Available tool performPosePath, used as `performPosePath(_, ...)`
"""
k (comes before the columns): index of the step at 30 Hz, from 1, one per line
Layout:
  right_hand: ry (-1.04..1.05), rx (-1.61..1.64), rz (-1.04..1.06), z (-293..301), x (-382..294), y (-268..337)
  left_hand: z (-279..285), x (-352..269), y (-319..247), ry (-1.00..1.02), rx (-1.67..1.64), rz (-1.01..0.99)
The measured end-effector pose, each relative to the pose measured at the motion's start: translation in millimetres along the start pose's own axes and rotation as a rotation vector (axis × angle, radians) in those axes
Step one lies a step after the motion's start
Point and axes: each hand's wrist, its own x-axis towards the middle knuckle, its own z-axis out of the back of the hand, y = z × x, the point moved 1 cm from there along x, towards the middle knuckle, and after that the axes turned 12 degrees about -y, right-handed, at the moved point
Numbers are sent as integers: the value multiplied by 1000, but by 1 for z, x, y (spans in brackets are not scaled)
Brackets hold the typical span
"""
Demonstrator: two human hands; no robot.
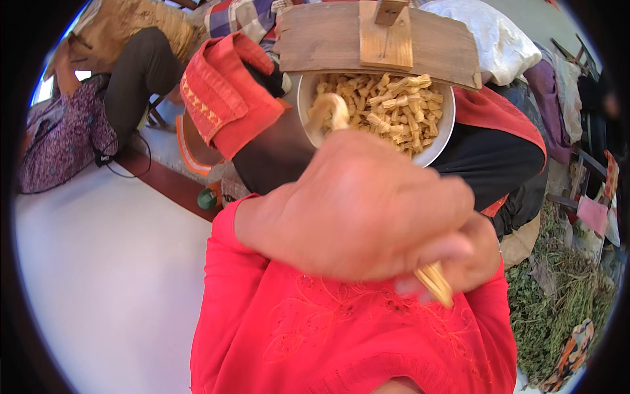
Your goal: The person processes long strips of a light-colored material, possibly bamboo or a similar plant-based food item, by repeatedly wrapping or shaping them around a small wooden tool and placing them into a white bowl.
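Note:
My left hand (364, 207), blurred, is closed in front of my chest and laps over my right hand (475, 261). A short yellowish dried strip (435, 283) sticks out below the fingers where the two hands meet; much of the right hand's fingers is hidden. Above the left wrist and knuckles a pale curled strip (336, 111) shows, blurred; whether it joins the piece in the hands cannot be told. Beyond the hands, a white-rimmed round bowl (450, 130) between my legs holds many short, yellowish, bundled dried pieces (398, 106).
A wooden board (320, 42) with an upright block lies over the bowl's far edge. Red cloths (236, 98) cover my knees. Another person's dark-clothed leg (140, 79) is at the left. A white sack (492, 39) stands at the far right, dried green plants (556, 300) at the lower right.

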Motion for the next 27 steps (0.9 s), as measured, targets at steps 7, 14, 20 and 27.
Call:
performPosePath(7, -946, -185, 221, 27, -2, -50, -77, -39, 49, -274, -519, 432)
performPosePath(14, -1023, -738, 178, 57, -4, -114, -122, -68, 105, -311, -677, 762)
performPosePath(20, -898, -858, -17, 56, -22, -121, -106, -77, 108, -77, 329, 404)
performPosePath(27, -774, 362, -337, 59, -19, -136, -100, -69, 114, -279, 469, 73)
